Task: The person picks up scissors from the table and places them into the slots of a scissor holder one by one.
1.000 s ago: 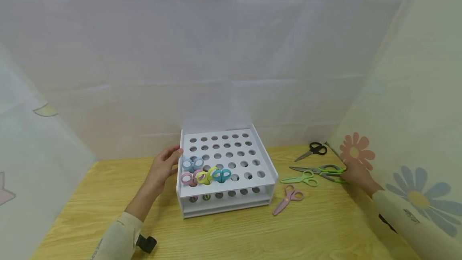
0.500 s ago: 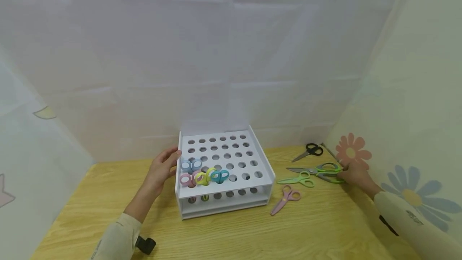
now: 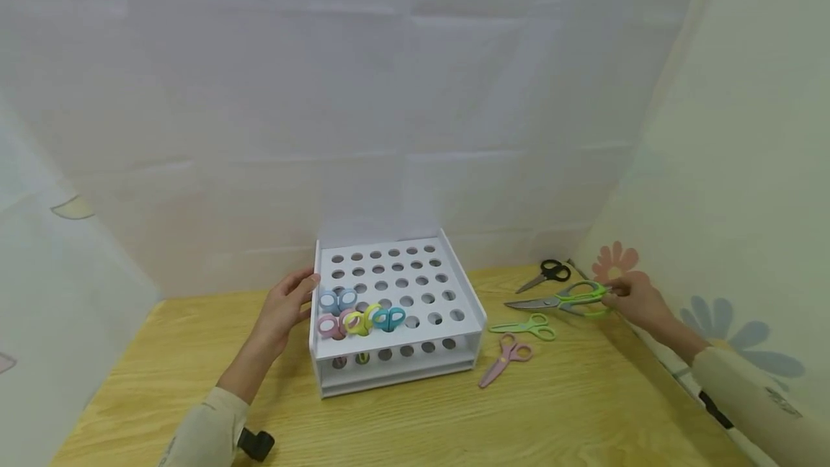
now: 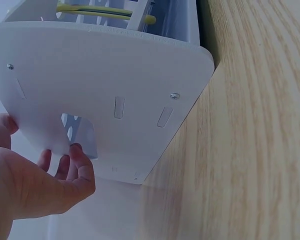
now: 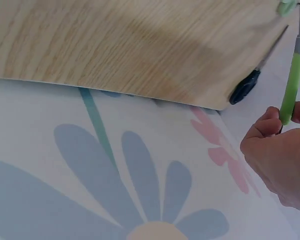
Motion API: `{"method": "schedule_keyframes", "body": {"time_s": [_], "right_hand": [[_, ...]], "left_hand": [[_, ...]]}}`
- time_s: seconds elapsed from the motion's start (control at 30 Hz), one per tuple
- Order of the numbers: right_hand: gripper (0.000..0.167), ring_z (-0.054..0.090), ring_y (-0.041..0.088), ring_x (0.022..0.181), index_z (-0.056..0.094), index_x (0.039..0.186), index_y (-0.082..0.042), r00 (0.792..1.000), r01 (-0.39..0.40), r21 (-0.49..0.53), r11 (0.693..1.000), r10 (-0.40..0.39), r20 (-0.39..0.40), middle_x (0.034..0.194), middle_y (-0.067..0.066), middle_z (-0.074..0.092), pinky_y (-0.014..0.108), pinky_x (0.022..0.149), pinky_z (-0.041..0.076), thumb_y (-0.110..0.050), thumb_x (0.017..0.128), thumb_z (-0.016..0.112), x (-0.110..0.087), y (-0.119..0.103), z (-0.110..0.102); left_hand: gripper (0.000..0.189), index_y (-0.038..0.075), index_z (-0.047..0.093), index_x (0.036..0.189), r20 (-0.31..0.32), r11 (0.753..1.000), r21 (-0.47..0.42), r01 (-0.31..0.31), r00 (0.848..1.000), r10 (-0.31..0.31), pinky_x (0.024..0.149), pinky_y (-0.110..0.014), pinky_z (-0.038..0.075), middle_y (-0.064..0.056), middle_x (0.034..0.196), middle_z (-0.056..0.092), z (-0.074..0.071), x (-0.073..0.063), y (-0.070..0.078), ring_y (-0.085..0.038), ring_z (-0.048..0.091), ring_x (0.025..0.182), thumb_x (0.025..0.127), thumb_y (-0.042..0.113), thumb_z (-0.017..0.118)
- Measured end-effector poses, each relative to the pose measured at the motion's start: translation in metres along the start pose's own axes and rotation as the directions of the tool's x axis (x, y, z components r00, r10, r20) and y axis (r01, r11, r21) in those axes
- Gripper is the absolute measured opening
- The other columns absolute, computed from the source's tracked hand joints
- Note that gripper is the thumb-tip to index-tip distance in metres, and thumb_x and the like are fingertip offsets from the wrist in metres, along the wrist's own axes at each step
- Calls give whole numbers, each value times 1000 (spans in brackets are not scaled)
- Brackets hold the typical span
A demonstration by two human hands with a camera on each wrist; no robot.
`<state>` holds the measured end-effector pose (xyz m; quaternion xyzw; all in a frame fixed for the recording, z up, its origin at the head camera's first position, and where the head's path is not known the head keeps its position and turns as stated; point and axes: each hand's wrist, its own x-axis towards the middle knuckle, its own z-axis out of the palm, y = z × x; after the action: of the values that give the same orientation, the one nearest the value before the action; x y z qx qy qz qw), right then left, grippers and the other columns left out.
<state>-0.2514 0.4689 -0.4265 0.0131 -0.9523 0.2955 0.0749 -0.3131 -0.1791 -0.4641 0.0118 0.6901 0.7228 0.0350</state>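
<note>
Wood-grain table (image 3: pixel 363 431) bears a white perforated rack (image 3: pixel 424 334); at its nine o'clock the left hand (image 3: pixel 281 312), half-open, fingers loosely bent, rests thumb and fingertips on the side panel. Toward three o'clock of the rack, the right hand (image 3: pixel 638 301) pinches the handle of the large green-and-grey shears (image 3: pixel 556 302), with loose pink scissors (image 3: pixel 503 359) at four, light-green scissors (image 3: pixel 527 327) at three, black scissors (image 3: pixel 543 276) nearer two. Handles of pale-blue (image 3: pixel 338 300), rose (image 3: pixel 338 323), yellow (image 3: pixel 366 321) and teal (image 3: pixel 387 318) scissors cluster at the rack's seven-to-eight o'clock
</note>
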Motion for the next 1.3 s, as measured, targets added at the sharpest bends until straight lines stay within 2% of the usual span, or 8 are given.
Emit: {"method": "schedule_keyframes", "body": {"time_s": [0.1,0.23,0.33,0.43,0.6,0.87,1.1,1.3], "right_hand": [[48,65,29,93,47,137,21,1000,7,144,990,-8,4,113,29,63,35,69,56,-10,102,61,1,-14,-1],[52,65,19,93,39,145,17,1000,-22,359,933,17,18,118,31,54,33,78,58,-10,104,58,3,-31,-1],[52,67,18,93,38,146,16,999,-31,417,908,19,34,114,31,56,35,82,58,-10,105,57,5,-44,-3],[50,68,21,93,42,145,13,998,23,383,923,-43,42,112,28,61,35,81,58,-13,106,57,6,-56,-8],[44,68,14,98,53,142,5,983,175,210,962,-182,14,111,21,70,25,78,55,-14,103,63,11,-80,-17],[43,66,8,102,59,141,-4,984,171,126,977,-175,18,124,20,67,21,81,52,-23,103,64,18,-114,-11],[38,63,41,111,59,138,0,967,252,38,967,-251,-38,126,26,64,23,75,53,-18,105,60,23,-124,-2],[34,61,48,112,61,135,1,951,299,-8,954,-298,-85,126,27,64,19,73,50,-16,106,58,28,-134,1]], "left_hand": [[64,9,46,151,-11,1000,-12,-2,1000,2,99,-46,49,-14,144,50,-3,-2,-1,-31,54,123,101,45,64],[64,8,47,150,-24,1000,-13,-11,1000,11,98,-44,50,-14,144,50,-6,-4,-2,-31,55,123,101,45,64],[64,9,47,150,-31,1000,-1,-17,999,17,95,-39,52,-14,143,50,-7,-6,-2,-31,54,122,101,46,63],[63,8,47,150,-33,1000,-10,-27,999,27,94,-39,53,-14,143,51,-6,-5,-5,-31,55,122,101,45,62],[62,9,49,149,-48,999,-19,-41,998,40,97,-46,51,-14,141,53,-3,-1,-11,-32,56,121,101,46,63],[62,10,54,144,-62,997,-33,-64,996,62,89,-40,55,-14,136,57,0,0,-12,-31,59,116,98,49,66],[61,11,56,142,-47,996,-33,-78,996,76,93,-46,53,-14,134,59,5,1,-11,-30,60,113,97,50,67],[58,10,56,142,-63,996,-35,-87,994,85,96,-49,51,-13,134,58,7,0,-9,-31,59,115,99,47,65]]}}
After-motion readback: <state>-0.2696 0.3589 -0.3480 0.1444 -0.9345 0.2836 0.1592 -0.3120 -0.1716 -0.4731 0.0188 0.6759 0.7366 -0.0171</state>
